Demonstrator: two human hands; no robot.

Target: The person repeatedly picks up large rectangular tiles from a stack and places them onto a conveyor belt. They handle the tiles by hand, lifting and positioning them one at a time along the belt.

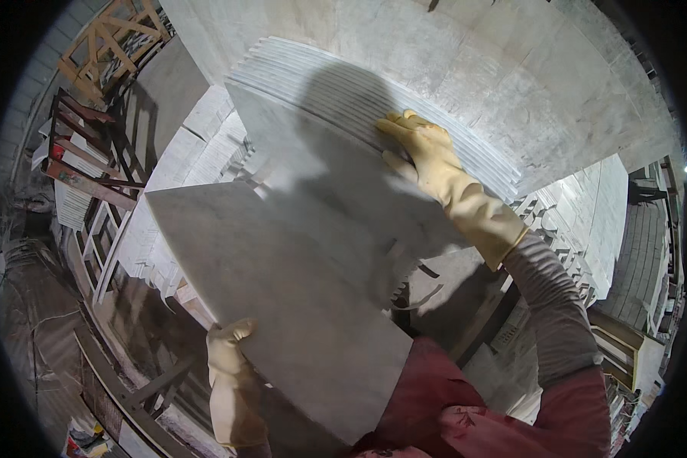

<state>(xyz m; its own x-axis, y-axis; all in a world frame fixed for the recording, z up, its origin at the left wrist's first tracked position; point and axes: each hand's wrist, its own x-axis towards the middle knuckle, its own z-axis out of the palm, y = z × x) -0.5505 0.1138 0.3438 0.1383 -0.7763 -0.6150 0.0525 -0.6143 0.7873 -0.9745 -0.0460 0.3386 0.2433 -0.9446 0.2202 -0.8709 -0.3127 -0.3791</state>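
A grey stone slab [282, 298], flat and thin, is tilted in front of me. My left hand [233, 382], in a pale yellow rubber glove, is closed on its left edge near the lower corner. The thumb lies over the face and the other fingers are hidden behind. Beyond it, thin slabs lean in a row [282, 69], their upper edges showing as pale lines. My right hand [424, 149], gloved alike, rests on those edges with thumb and fingers apart. The front slab [271, 126] of the row is partly in shadow.
A large stone sheet [511, 69] stands behind the row. Stacked pale slabs [183, 164] lie at the left, with more stacks [588, 221] at the right. A rusty metal frame [91, 153] and a wooden crate [114, 42] stand at the far left.
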